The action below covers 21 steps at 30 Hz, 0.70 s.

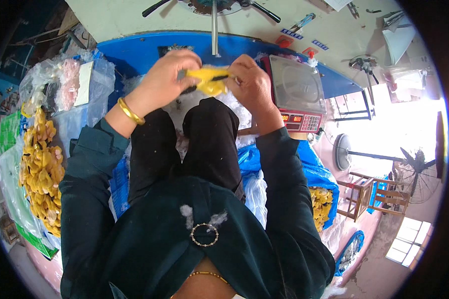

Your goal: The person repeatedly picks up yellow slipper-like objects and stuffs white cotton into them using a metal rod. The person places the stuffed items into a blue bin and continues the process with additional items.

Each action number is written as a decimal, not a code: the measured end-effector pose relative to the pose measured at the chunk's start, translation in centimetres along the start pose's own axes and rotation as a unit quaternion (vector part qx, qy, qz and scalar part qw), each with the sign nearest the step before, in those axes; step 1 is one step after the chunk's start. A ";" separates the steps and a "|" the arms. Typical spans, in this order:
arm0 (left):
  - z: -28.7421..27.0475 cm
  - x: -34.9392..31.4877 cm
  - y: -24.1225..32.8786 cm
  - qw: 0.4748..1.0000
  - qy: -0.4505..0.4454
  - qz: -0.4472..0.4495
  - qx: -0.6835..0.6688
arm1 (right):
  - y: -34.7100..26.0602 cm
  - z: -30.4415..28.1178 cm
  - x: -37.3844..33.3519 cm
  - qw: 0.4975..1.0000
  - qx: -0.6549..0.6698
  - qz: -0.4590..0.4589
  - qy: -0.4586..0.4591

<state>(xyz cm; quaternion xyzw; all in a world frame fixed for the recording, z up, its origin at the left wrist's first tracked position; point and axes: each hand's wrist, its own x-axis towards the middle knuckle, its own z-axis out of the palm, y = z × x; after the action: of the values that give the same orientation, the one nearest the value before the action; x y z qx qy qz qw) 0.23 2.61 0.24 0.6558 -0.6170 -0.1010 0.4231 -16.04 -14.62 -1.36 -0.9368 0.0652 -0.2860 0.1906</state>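
Between my two hands, over my knees, is a small yellow fabric plush skin [210,83] with a dark strip along it. My left hand [173,74] pinches its left end between thumb and fingers. At the opposite end the fingers of my right hand [249,79] are closed on the cloth. Just beyond the piece, a metal tube [214,32] points down toward it from the pale machine [124,17], not touching it. White fluffy stuffing [237,110] lies below and around my hands.
To my right stands a red digital scale [297,84] with a clear-covered pan. A heap of yellow plush pieces [41,169] lies at left, and a blue bag [322,174] holds more at right. Wooden stools [356,194] and a fan [414,174] stand farther right.
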 end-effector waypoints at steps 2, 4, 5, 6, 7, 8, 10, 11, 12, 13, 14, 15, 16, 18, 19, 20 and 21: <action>-0.3 1.8 0.1 0.996 0.033 0.024 0.077 | 0.2 -0.5 1.2 0.997 -0.039 0.001 0.069; -0.4 3.2 0.2 0.982 0.077 0.039 0.170 | 0.4 -0.7 2.2 0.994 -0.072 0.032 0.077; -0.1 3.7 -0.1 0.976 0.088 0.042 0.195 | 0.6 -0.6 2.3 0.993 -0.078 0.032 0.080; 0.2 4.0 -0.1 0.975 0.089 0.039 0.200 | 0.8 -0.3 2.3 0.993 -0.084 0.032 0.082; 0.3 4.2 -0.2 0.974 0.090 0.035 0.204 | 1.0 -0.1 2.4 0.992 -0.089 0.031 0.084; 0.5 4.5 -0.3 0.973 0.091 0.031 0.209 | 1.0 -0.1 2.4 0.992 -0.088 0.042 0.084; 1.0 5.0 -0.6 0.973 0.103 0.041 0.203 | 0.5 -0.2 1.9 0.991 -0.087 0.064 0.083; 1.2 5.2 -1.0 0.973 0.108 0.046 0.200 | 0.4 -0.1 1.8 0.990 -0.090 0.070 0.082; 1.3 5.4 -1.5 0.965 0.113 0.050 0.230 | 0.1 0.2 1.8 0.990 -0.103 0.053 0.084; 1.5 5.7 -2.0 0.957 0.116 0.055 0.259 | -0.5 0.5 1.7 0.989 -0.117 0.039 0.087; 1.6 6.1 -2.6 0.948 0.121 0.059 0.290 | -1.3 0.9 2.0 0.987 -0.130 0.021 0.089; 1.7 6.4 -3.7 0.946 0.126 0.052 0.294 | -2.4 1.6 2.4 0.983 -0.168 0.037 0.068; 1.4 7.0 -4.4 0.944 0.134 0.047 0.298 | -2.2 2.2 2.6 0.984 -0.161 0.050 0.053; 1.1 7.1 -5.4 0.949 0.131 0.067 0.279 | -2.0 2.5 2.6 0.982 -0.162 0.060 0.074; 0.9 7.0 -4.9 0.955 0.119 0.094 0.255 | -1.8 2.1 2.5 0.984 -0.149 0.057 0.079; 0.6 6.4 -4.2 0.960 0.107 0.116 0.232 | -1.8 1.4 2.0 0.986 -0.132 0.053 0.081; 0.0 5.8 -3.5 0.961 0.090 0.124 0.231 | -1.7 0.7 1.5 0.989 -0.115 0.049 0.083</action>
<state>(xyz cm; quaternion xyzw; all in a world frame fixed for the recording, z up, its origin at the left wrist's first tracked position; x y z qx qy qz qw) 4.00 -2.98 0.06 0.6605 -0.6592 0.1572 0.3233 -14.35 -13.22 -0.43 -0.9213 0.1590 -0.3434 0.0893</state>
